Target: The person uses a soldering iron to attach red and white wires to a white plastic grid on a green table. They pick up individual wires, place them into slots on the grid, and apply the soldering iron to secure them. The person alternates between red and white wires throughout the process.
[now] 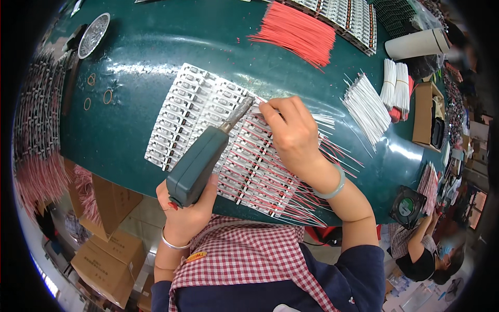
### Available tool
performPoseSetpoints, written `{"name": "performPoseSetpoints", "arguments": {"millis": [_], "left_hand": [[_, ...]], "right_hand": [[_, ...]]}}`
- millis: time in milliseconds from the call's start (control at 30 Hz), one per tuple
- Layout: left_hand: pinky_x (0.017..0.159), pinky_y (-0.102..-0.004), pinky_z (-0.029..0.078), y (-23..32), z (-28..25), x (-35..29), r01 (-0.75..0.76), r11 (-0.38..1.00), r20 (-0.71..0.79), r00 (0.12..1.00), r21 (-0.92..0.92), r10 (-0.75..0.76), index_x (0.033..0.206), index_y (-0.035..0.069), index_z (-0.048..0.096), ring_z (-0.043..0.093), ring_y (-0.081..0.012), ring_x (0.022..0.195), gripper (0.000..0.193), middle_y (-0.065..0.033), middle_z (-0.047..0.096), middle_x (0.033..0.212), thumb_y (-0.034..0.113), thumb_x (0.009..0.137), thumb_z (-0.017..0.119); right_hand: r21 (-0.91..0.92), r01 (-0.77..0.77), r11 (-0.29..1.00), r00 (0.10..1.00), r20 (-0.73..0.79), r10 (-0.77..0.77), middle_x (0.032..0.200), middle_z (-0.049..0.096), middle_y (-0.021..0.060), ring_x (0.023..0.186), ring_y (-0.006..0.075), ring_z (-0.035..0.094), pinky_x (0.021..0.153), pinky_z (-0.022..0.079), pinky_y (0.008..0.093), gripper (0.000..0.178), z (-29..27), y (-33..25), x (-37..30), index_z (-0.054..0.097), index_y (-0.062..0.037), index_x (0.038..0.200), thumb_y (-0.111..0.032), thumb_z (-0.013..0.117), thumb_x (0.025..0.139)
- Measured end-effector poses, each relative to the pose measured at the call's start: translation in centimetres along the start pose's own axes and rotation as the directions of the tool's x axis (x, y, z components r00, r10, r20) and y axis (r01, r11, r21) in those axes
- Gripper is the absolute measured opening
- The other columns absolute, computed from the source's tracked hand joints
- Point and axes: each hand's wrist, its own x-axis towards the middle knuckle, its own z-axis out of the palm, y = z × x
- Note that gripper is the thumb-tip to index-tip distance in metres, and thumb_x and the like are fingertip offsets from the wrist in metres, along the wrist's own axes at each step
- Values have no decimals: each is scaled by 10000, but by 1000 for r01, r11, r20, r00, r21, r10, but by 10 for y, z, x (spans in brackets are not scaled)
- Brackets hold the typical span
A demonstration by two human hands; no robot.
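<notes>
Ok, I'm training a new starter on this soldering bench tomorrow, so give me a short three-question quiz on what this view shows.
1. True or false: the soldering iron is held in the person's right hand.
2. Which colour are the wires in the loose bundle at the far edge of the green table? A) blue B) red C) yellow
3. Fill in: the right hand's fingertips press a white wire against the sheet of small white ______.

Key
1. False: the left hand grips its dark green handle, tip toward the right fingertips.
2. B
3. Components, laid in rows; their exact type is too small to tell.
</notes>
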Motion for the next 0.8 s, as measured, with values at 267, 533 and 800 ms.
{"name": "performPoseSetpoints", "arguments": {"millis": [267,533,800], "left_hand": [[612,-264,496,1,1,4,-82,996,48,996,18,81,961,-57,691,644,-139,687,176,-104,695,879,-45,792,739],[618,-263,502,5,-1,4,-111,989,46,993,96,107,928,-57,695,645,-146,682,163,-103,691,855,-52,772,742],[623,-264,506,5,-2,1,-99,994,22,995,49,98,926,-59,695,645,-146,692,167,-104,689,853,-60,765,736]], "right_hand": [[2,-9,1000,1000,20,8,932,617,124,830,271,584,683,510,364,303,-2,-1,1,671,59,996,-8,664,700],[-5,-1,1000,1000,21,1,932,613,133,833,274,584,688,510,367,311,-1,-1,0,670,68,998,-4,664,696],[-3,-12,1000,1000,16,12,934,610,127,835,271,583,687,507,366,296,0,-2,0,670,53,981,0,663,690]]}}
